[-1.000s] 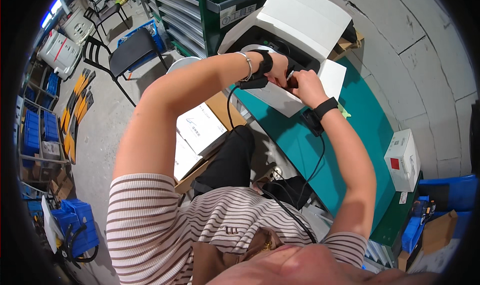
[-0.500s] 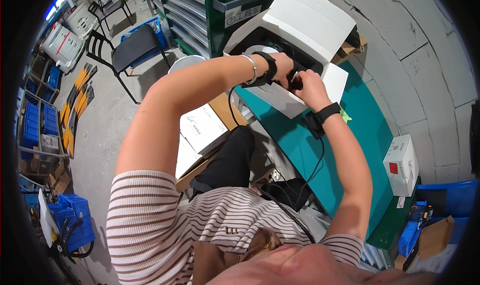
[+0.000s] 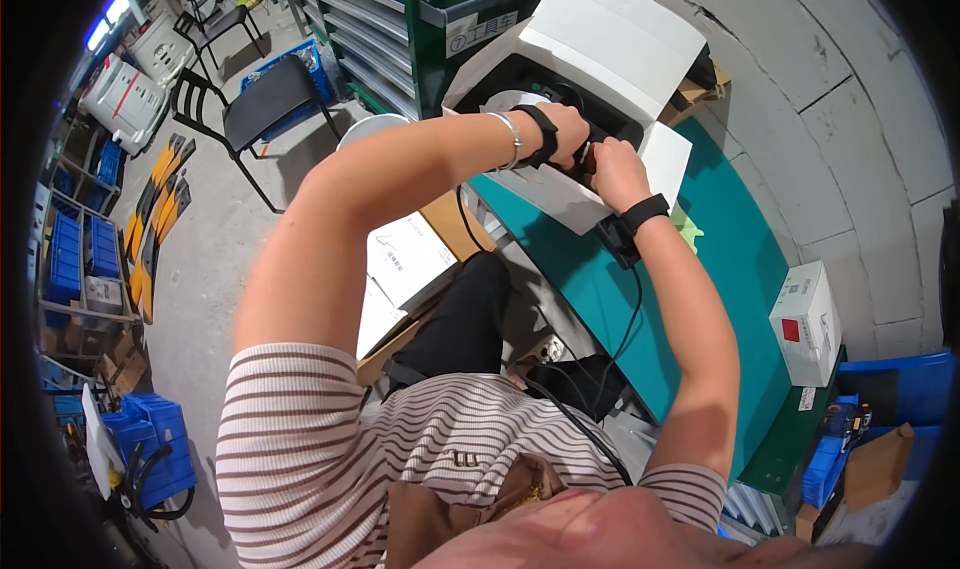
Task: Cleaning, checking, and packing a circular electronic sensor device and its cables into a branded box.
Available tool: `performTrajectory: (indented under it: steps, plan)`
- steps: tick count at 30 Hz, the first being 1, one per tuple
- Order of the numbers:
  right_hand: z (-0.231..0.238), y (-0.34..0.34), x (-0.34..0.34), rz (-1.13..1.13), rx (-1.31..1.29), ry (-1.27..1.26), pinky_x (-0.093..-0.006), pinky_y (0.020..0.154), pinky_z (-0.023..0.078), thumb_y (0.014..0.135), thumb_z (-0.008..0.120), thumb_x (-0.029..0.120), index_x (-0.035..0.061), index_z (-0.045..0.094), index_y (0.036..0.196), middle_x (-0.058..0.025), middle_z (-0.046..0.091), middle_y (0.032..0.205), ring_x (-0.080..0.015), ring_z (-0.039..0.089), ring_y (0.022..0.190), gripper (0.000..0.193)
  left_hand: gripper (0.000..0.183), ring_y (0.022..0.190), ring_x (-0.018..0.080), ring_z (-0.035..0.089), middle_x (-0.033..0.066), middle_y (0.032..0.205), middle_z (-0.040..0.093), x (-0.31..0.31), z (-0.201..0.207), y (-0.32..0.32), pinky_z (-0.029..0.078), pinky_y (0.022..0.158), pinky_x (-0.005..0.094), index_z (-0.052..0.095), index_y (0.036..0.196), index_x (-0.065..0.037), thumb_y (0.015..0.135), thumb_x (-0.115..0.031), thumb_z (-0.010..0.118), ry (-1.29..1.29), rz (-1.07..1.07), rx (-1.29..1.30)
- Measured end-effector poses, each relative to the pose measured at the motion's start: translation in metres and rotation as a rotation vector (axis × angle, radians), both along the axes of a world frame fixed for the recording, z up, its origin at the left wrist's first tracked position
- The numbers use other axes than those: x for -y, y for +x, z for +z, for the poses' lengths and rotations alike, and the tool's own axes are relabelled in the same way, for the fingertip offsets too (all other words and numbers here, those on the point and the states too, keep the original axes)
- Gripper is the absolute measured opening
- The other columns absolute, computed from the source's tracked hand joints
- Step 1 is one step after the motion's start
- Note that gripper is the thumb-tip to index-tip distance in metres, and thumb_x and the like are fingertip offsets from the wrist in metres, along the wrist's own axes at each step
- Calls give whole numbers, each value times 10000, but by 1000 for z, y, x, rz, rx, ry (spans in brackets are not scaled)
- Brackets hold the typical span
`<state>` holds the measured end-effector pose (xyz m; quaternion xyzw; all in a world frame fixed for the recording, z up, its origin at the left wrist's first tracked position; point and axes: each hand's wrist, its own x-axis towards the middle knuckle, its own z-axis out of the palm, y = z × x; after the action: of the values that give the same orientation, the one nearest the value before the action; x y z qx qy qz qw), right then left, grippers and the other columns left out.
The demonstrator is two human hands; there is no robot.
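Observation:
A white cardboard box [image 3: 565, 201] stands on the green bench top with its lid [image 3: 615, 44] raised. Black lining [image 3: 610, 119] fills its inside, where a pale rounded piece [image 3: 512, 100] shows near the left end. Both hands are over the box's near wall, close together. My left hand [image 3: 564, 134] has its fingers curled downward into the box. Beside it, my right hand [image 3: 620, 173] pinches with bent fingers at the same spot. Whatever is between the fingertips is dark, small and mostly covered by the hands. A black band with a cabled device sits on each wrist.
The green bench top [image 3: 590, 289] runs along the wall, with a small white box [image 3: 805, 324] at its right end. A green drawer cabinet [image 3: 375, 29] stands behind. An opened carton [image 3: 415, 264] is by my leg. Black cables [image 3: 636, 314] hang from my wrists.
Both hands stay at the same place in the box. Only the fingers have shifted slightly, and my right hand is a touch closer to the left.

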<state>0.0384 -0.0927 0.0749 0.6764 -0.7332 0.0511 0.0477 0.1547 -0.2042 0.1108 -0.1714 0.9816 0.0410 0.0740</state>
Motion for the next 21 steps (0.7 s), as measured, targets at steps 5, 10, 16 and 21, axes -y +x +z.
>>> performTrajectory:
  steps: [5,10,16,21]
  plan:
    - [-5,3,2,-8,36,-95,-420,754,523,756,628,50,14,654,778,-154,621,867,-336,596,859,49,226,909,310,683,185,953,696,-1,-7,-18,549,762,392,721,951,-49,778,-177,652,-94,40,59]
    - [-5,2,3,-8,-33,-80,-414,751,532,759,623,46,8,663,790,-152,623,881,-328,601,868,63,170,850,306,692,177,882,704,-3,-19,-17,556,729,385,731,870,-44,777,-127,616,-181,18,-95]
    - [-2,5,3,-23,-70,-1,-407,766,545,763,637,82,-1,678,827,-152,625,900,-326,608,894,112,152,671,190,699,113,779,710,14,5,-14,557,620,275,713,806,-3,746,-140,687,337,78,247]
    - [-10,-3,4,-15,-73,-35,-403,763,540,760,643,98,5,674,829,-158,623,891,-330,607,885,119,190,591,150,677,68,702,699,10,6,-13,554,582,259,699,782,18,788,-171,690,446,117,196]
